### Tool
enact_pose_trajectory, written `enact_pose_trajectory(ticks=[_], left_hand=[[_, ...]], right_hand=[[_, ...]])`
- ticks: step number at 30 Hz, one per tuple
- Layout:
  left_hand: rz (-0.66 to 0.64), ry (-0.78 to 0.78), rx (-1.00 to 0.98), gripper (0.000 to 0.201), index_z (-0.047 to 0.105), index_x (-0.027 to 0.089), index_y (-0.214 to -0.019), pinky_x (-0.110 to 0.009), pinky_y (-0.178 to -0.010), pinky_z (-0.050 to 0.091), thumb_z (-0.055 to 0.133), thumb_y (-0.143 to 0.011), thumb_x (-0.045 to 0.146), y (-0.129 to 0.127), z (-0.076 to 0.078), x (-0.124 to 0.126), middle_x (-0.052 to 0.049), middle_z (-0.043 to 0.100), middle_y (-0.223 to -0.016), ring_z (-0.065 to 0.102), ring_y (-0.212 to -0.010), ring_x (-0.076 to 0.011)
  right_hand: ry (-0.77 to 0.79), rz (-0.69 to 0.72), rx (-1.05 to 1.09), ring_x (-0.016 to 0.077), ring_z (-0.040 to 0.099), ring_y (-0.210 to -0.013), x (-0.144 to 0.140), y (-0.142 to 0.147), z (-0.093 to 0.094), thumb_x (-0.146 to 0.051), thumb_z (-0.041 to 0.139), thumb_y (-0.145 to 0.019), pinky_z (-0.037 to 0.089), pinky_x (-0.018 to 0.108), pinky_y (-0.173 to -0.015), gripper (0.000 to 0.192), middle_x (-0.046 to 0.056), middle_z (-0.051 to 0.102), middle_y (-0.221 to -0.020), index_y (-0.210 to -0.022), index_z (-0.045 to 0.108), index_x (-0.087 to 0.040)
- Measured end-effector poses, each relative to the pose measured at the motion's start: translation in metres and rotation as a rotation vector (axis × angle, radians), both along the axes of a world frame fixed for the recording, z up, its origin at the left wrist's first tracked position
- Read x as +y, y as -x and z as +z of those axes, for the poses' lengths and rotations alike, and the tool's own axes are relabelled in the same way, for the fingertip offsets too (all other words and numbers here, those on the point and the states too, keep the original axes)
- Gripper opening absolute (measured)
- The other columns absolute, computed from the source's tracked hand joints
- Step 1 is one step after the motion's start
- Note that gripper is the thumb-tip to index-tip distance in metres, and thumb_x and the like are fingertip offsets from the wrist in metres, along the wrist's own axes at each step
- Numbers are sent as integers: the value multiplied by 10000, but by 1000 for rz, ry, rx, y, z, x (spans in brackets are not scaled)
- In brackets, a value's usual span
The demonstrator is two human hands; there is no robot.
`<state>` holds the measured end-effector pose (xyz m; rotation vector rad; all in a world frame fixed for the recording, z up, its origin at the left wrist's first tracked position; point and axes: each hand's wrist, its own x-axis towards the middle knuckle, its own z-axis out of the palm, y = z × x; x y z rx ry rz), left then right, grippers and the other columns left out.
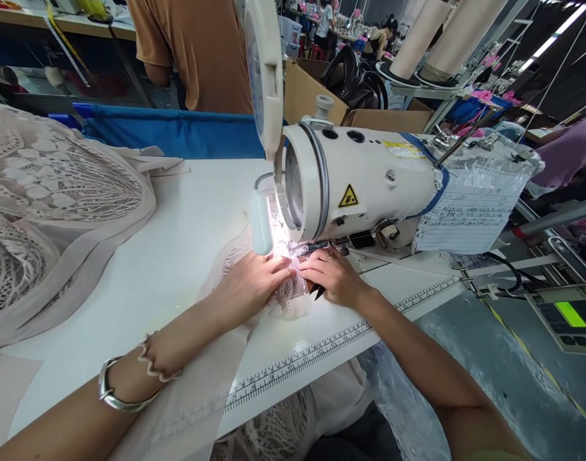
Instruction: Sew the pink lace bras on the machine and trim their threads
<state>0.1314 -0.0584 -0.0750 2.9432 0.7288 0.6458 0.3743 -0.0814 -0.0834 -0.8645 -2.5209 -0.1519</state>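
Note:
A white sewing machine (pixel 370 182) stands on the table, its lit needle area right in front of my hands. My left hand (pixel 254 282) lies on pale pink lace fabric (pixel 287 291), fingers together and pressing it beside the needle. My right hand (pixel 334 275), wearing a ring, has its fingertips on the fabric's other side, close to the presser foot. Dark pointed blades, looking like thread snips (pixel 316 289), stick out from under its curled fingers. Sheer fabric (pixel 192 390) trails from the lace under my left forearm and over the table's front edge.
A heap of pale lace fabric (pixel 63 192) covers the table's left side. A printed ruler (pixel 297 366) runs along the front edge. Behind are a blue cloth bin (pixel 178 131), a cardboard box (pixel 305 83) and a person in brown (pixel 201 51). A control panel (pixel 569 314) is at right.

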Motion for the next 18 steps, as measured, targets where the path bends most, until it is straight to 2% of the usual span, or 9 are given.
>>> enact_pose_trajectory(ticks=[5,8,11,13,15,18], left_hand=[[97,-64,108,282,648,143,-1137,-358,-615,378,409,-995,96,-3,3,-5,-135,688,-1041,614,-864,-269],[152,-114,121,271,638,119,-1128,-377,-643,369,398,-1005,100,-5,3,-10,-169,680,-1121,616,-930,-300],[92,-136,120,302,642,123,-1035,-391,-706,372,350,-1006,52,-5,0,-11,-167,683,-1180,616,-982,-289],[44,-134,119,348,635,129,-941,-400,-733,369,311,-997,14,-4,-3,-10,-149,707,-1117,621,-958,-271],[49,-124,95,348,631,133,-922,-405,-728,363,309,-997,22,-4,-4,-10,-130,722,-1011,623,-921,-267],[83,-108,59,257,630,127,-1076,-391,-669,343,381,-1012,113,-5,-2,-10,-113,719,-957,617,-897,-278]], right_hand=[[13,-39,5,228,632,-1028,0,0,-1,9,414,-931,517,374,-834,389,80,762,-1085,-1097,710,-182],[18,-42,6,231,630,-1043,1,0,-2,15,412,-923,512,370,-839,397,81,757,-1110,-1112,701,-182],[21,-19,-5,228,628,-1040,0,0,0,21,414,-922,497,368,-845,374,82,753,-1093,-1047,700,-187],[7,1,-18,220,628,-990,0,0,1,24,422,-919,481,369,-844,349,71,755,-1028,-962,694,-190],[-23,6,-24,213,624,-928,-1,0,2,31,427,-907,471,373,-841,338,58,754,-960,-909,684,-188],[-46,-12,-23,212,623,-901,-1,0,2,38,412,-895,478,371,-806,361,54,759,-932,-956,690,-183]])
